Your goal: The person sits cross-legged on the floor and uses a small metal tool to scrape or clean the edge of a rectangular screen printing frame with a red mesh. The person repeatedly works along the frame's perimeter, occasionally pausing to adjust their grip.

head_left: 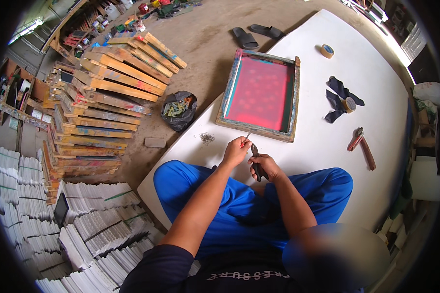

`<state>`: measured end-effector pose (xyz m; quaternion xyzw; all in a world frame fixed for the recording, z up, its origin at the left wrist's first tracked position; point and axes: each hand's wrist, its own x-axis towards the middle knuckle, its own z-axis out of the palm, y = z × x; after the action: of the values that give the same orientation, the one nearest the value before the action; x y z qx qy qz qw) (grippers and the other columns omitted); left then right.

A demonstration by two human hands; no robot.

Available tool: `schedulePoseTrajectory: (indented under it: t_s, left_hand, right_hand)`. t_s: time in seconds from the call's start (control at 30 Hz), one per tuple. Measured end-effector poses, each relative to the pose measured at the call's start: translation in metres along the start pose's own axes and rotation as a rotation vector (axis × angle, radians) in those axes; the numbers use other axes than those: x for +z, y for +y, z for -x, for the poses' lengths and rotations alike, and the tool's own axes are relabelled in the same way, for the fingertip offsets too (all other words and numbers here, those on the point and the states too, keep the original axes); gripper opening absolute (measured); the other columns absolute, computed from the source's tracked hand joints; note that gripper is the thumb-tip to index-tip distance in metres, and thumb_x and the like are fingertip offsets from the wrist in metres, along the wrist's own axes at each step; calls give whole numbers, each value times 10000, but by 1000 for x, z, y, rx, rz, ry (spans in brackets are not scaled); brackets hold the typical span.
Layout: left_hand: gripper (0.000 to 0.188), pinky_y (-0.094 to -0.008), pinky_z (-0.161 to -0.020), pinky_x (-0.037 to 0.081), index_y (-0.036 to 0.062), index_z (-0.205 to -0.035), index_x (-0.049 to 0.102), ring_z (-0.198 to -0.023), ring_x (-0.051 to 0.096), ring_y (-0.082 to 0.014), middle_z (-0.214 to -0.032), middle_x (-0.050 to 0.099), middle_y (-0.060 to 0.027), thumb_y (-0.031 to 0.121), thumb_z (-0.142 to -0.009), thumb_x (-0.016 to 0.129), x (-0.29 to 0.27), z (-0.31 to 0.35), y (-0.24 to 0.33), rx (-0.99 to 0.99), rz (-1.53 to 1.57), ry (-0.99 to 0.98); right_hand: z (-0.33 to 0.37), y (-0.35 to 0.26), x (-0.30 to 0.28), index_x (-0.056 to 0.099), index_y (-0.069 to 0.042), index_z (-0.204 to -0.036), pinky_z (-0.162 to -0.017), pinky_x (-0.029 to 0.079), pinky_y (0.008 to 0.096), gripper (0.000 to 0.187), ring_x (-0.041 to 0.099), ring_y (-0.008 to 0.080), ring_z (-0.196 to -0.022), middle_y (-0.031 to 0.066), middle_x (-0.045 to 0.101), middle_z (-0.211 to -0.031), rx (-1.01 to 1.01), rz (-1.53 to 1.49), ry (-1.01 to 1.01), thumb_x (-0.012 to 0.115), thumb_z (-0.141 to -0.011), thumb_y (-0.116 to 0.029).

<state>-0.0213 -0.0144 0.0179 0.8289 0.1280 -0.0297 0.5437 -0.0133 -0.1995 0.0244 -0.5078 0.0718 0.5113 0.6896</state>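
My left hand is closed on a slim screwdriver with a red handle and a thin metal shaft, which points at the near edge of a wooden screen-printing frame. My right hand grips black-handled pliers, jaws pointing away from me, close beside the left hand. Pink-red mesh fills the paint-stained frame, which lies flat on a white board. Left of my hands sits a small heap of thin metal bits, too small to make out.
On the board's right lie a hammer, a red-handled tool, black cloth strips and tape rolls. Beyond stand black slippers. Leftward are a black bag, stacked wooden frames and white bundles.
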Motion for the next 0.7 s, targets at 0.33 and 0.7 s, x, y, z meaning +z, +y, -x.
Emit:
schedulePoseTrajectory:
  t_s: [0.33,0.7]
  left_hand:
    - [143,-311,-703,510,24,-946,671,-753,668,-140,-789,712,-62,165,-969,681,-7,-19,-35,-6,149,240]
    - [352,-448,-765,560,15,-849,716,-821,732,-354,-885,750,-191,359,-877,782,-71,-27,-77,-633,-115,812]
  right_hand:
    - [-9,-9,1,581,-7,-1261,-570,528,329,357,640,167,-676,82,653,-857,-7,-42,-73,651,-962,-189]
    - [12,-9,-36,517,-35,-1304,-729,590,412,355,714,251,-850,127,683,-941,-95,57,336,604,-974,-136]
